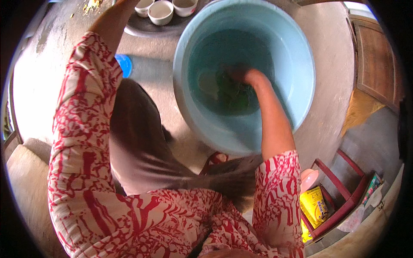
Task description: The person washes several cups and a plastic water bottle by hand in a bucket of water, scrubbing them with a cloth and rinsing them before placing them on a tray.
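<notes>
A large light-blue plastic basin (297, 77) stands on the floor in front of me, with water in its bottom. Into that water reaches my right hand (240, 73), blurred and mostly below the surface. Dark green matter (230, 96) shows under the water just below the hand. Its kind is unclear, and I cannot tell whether my fingers hold any of it. My left arm stretches forward past the top edge, so my left hand is out of view. Closest to that arm's end are several white bowls (160, 13) on a dark round tray (138, 27).
A blue plastic container (124, 65) sits by my knee. Yellowish scraps (92, 5) lie on the floor at upper left. At lower right are a dark red frame (342, 206), a yellow packet (313, 206) and a pale pink rounded object (309, 178). A wooden panel (376, 58) stands at right.
</notes>
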A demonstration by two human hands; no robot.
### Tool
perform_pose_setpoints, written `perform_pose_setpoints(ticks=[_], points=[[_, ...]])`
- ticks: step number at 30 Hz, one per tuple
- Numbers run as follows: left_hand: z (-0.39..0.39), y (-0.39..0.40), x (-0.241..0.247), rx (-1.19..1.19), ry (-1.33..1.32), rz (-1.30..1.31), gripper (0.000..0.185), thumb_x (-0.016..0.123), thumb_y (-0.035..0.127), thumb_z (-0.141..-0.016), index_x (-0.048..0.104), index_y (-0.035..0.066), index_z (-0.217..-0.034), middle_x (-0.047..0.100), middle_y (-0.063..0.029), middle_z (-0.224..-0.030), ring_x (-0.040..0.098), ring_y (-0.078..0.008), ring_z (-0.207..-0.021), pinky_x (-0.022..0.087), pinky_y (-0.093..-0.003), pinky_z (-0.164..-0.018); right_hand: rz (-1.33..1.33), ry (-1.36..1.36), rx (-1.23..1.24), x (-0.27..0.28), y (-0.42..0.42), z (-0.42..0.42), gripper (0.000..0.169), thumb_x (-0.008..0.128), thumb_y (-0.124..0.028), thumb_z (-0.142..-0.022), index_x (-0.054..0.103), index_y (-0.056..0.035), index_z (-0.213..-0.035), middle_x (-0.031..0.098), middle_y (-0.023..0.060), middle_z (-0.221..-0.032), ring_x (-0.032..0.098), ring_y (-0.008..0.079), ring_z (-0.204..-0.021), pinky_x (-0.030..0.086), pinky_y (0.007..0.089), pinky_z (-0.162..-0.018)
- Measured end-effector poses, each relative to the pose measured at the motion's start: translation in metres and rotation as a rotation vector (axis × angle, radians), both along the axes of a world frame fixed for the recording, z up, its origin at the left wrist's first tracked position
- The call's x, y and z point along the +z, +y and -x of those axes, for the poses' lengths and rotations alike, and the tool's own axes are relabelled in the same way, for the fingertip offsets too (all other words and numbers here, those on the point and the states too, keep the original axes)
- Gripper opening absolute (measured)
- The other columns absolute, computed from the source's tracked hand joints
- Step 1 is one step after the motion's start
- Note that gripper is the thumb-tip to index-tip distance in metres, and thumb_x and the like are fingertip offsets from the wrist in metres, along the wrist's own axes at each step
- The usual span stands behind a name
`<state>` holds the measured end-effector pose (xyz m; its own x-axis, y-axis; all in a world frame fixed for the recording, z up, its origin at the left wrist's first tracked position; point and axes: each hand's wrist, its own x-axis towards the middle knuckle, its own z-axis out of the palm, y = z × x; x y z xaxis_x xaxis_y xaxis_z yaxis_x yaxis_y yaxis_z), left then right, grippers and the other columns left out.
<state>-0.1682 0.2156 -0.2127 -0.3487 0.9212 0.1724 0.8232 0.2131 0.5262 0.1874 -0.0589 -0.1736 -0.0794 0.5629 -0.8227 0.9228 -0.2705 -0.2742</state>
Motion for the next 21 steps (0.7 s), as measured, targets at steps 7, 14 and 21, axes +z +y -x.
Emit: perform_pose_setpoints(ticks=[7, 14, 21], points=[[-0.085, -0.127, 0.176, -0.702, -0.455, -0.683, 0.025, 0.057, 0.000, -0.079, 0.055, -0.001, -0.104, 0.061, -0.0106, -0.093, 0.059, -0.0197, -0.086, 0.048, -0.0311, -0.073, -0.276, -0.111, 0.038, -0.026, 0.022, 0.008, 0.046, 0.051, -0.030, -0.086, 0.053, 0.0005, -0.121, 0.054, 0.0231, -0.124, 0.053, 0.0363, -0.114, 0.044, 0.0443, -0.093], [-0.221, -0.259, 0.166, -1.741, 0.434, 0.600, 0.026, 0.064, 0.016, -0.080, 0.062, 0.005, -0.103, 0.065, -0.0126, -0.099, 0.063, -0.0284, -0.093, 0.050, -0.0406, -0.081, -0.077, 0.237, -0.451, -0.096, 0.000, -0.029, 0.043, 0.054, -0.030, -0.085, 0.057, -0.0034, -0.120, 0.055, 0.0174, -0.125, 0.053, 0.0326, -0.112, 0.041, 0.0456, -0.095], [-0.211, -0.298, 0.067, -1.816, 0.483, 0.703, 0.026, 0.069, 0.023, -0.070, 0.070, 0.007, -0.091, 0.067, -0.0166, -0.094, 0.064, -0.0336, -0.090, 0.051, -0.0467, -0.079, -0.120, -0.140, 0.188, -0.046, 0.013, 0.003, 0.042, 0.054, -0.022, -0.082, 0.057, -0.0056, -0.120, 0.055, 0.0193, -0.125, 0.053, 0.0356, -0.115, 0.041, 0.0501, -0.098]])
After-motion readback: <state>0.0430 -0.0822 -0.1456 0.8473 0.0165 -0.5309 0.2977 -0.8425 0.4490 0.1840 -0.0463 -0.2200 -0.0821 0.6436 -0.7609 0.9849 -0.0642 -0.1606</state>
